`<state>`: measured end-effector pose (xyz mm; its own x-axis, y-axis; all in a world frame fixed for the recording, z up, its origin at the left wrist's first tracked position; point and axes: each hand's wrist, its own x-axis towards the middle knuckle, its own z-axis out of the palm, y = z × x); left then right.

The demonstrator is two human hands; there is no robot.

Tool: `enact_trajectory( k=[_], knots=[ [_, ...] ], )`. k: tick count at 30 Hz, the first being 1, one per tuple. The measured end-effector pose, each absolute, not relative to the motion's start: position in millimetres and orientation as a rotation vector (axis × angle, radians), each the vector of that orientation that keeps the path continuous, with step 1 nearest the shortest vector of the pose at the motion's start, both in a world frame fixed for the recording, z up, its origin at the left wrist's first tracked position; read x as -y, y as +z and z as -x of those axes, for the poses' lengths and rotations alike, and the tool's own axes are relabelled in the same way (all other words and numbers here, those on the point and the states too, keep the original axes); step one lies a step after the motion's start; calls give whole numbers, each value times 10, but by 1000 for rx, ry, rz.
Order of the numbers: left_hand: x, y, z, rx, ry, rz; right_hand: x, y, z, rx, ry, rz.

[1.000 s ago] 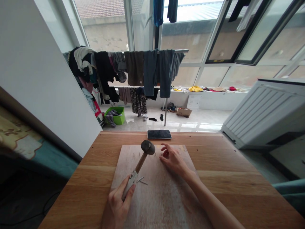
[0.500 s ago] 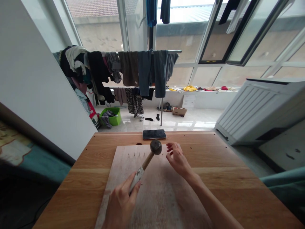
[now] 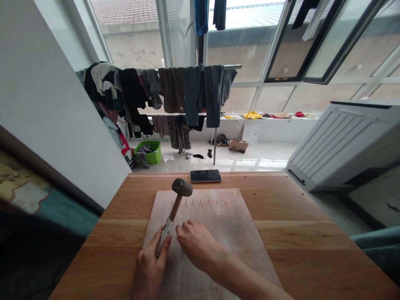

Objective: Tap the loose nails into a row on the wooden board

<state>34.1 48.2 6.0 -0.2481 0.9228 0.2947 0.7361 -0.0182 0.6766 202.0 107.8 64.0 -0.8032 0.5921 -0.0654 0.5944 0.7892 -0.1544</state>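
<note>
My left hand [image 3: 153, 260] is wrapped around the white-wrapped handle of a mallet [image 3: 182, 188], whose dark head points up and away from me. Close to its right, my right hand [image 3: 195, 239] has its fingers curled together over the board. A tiny dark thing shows by its fingertips, too small to make out. Beneath both hands lies a wooden board [image 3: 225, 233]. Thin nails [image 3: 200, 201] stand upright in a row near its far edge, part of the row hidden by the mallet. Small dark marks [image 3: 226, 203] continue the row to the right.
The board rests on a wooden table [image 3: 300, 233]. A phone [image 3: 205, 176] lies at the table's far edge. Beyond are a clothes rack with hanging laundry [image 3: 193, 96], a green basket [image 3: 153, 155] and a white cabinet [image 3: 340, 137] at right.
My right hand has moved from the board's far right toward me and left, and its fingers have curled in. My left hand has shifted left and slightly nearer with the mallet.
</note>
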Motion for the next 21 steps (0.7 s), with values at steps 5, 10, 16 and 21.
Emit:
enact_trajectory(
  k=[5,10,16,21],
  knots=[
    [-475,46,-336,-1995,1105,-1762,-1174,584,-2338,-3013,-524,-1150],
    [-456,54,-327,-1973,1108,-1803,-1560,413,-2946,-3180,-1046,-1793],
    [-458,62,-356,-1950,1144,-1902,-1894,162,-3291,-2976,-1135,-2218],
    [-451,83,-384,-1951,1134,-1968,-1831,165,-3262,-3015,-966,-2190]
  ],
)
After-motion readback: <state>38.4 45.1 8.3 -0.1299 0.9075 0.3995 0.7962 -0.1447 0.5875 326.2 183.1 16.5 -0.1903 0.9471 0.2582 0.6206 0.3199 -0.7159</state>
